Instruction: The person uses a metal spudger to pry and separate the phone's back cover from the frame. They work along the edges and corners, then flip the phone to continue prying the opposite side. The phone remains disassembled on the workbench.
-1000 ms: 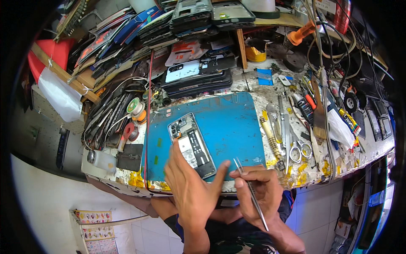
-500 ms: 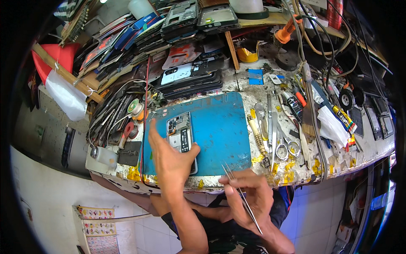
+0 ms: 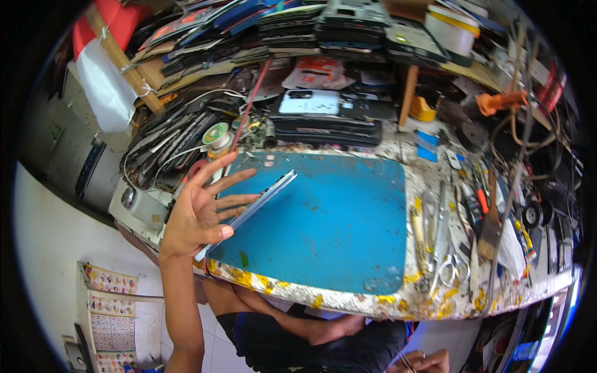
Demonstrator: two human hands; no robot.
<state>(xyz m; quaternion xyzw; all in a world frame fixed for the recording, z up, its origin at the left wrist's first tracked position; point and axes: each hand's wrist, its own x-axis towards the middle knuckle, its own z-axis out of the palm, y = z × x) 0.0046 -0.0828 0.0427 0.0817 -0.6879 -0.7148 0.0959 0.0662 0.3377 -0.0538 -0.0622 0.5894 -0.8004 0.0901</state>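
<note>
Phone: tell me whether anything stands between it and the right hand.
In this view, the bench's front edge lies between the phone and the right hand, low at the picture's bottom. Whether it truly blocks the hand, one view cannot settle.

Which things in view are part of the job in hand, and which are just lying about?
In use:
phone, tilted in the left hand
tweezers, in the right hand
blue mat

Lying about:
brush
wire spool
phone stack
bottle
</note>
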